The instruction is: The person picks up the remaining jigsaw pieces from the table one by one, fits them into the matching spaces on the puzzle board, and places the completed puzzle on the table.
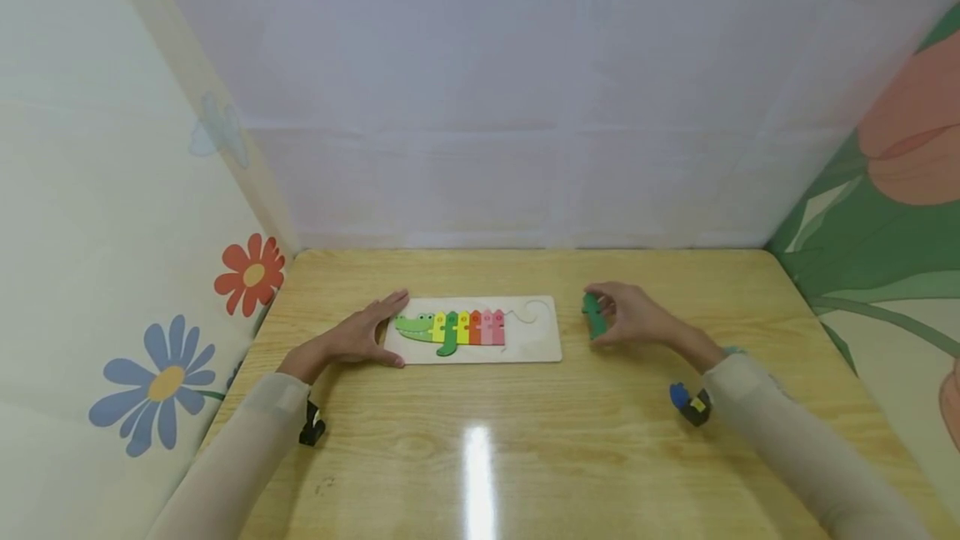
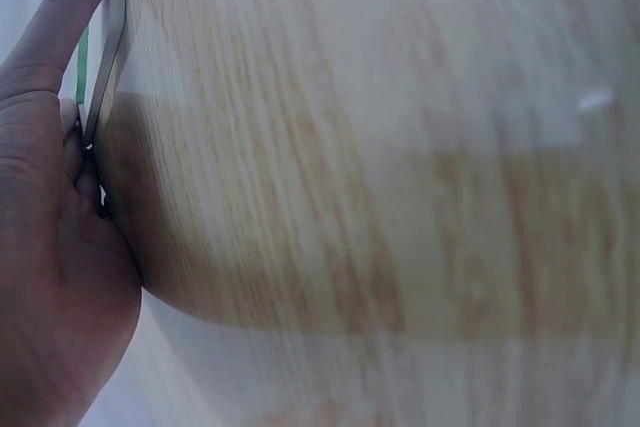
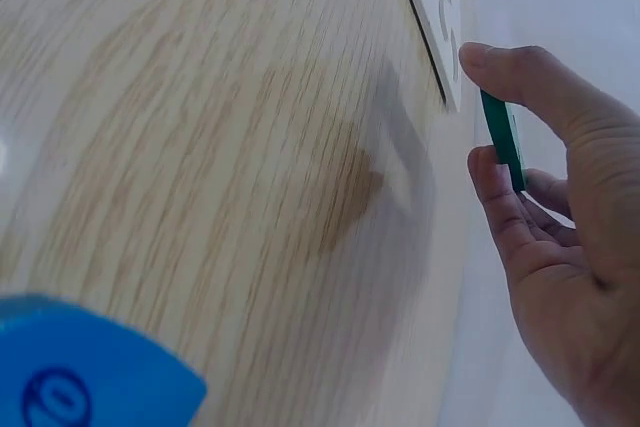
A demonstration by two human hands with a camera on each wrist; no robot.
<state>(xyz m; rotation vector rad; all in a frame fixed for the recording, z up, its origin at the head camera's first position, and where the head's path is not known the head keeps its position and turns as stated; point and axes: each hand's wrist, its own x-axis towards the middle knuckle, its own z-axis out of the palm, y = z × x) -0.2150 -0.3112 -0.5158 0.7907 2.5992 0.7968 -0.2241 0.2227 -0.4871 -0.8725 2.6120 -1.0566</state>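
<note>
A pale crocodile puzzle board [image 1: 536, 344] lies on the table. Its left part carries a green head and several yellow, green, orange and pink pieces; the right end shows bare wood with a curled tail outline. My left hand [image 1: 352, 336] spans the board's left end, thumb at the near edge and fingers at the far edge. In the left wrist view the hand [image 2: 60, 207] lies against the board's side. Right of the board, my right hand [image 1: 630, 315] pinches a green puzzle piece [image 1: 595, 317] between thumb and fingertips. The right wrist view shows this green piece edge-on.
A blue piece [image 3: 90, 367] marked with a number lies on the wooden table [image 1: 420, 448] near my right wrist. Small black cameras [image 1: 311, 427] sit at both wrists. A white cloth [image 1: 487, 107] hangs behind the table's far edge, with flower-printed walls either side.
</note>
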